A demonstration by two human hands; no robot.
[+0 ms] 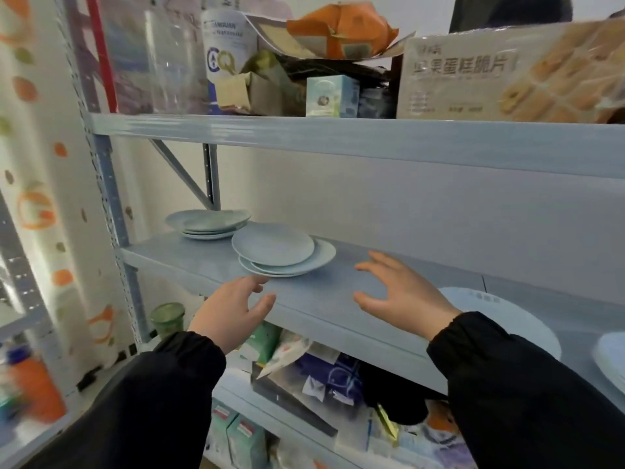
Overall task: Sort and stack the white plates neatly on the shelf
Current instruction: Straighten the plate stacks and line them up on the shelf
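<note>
On the top shelf [338, 140], the white canister [230, 45] at left reads "ANGUAN" above a large "Q", and the snack box [507, 72] at right reads "果蛋糕脆片".

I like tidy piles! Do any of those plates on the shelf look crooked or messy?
Yes. The front stack on the middle shelf is crooked: its top plate sits shifted left, a lower one pokes out right. The back stack is tilted on top.

Large white plate [500, 313] partly hidden behind right sleeve [527, 394]. Plate pile [612, 360] cut by right edge, count unreadable. Orange bottle [32, 384] blurred. Biscuit box [507, 72] clipped at right edge. Lower-shelf packets [304, 377] smeared, labels illegible.
</note>
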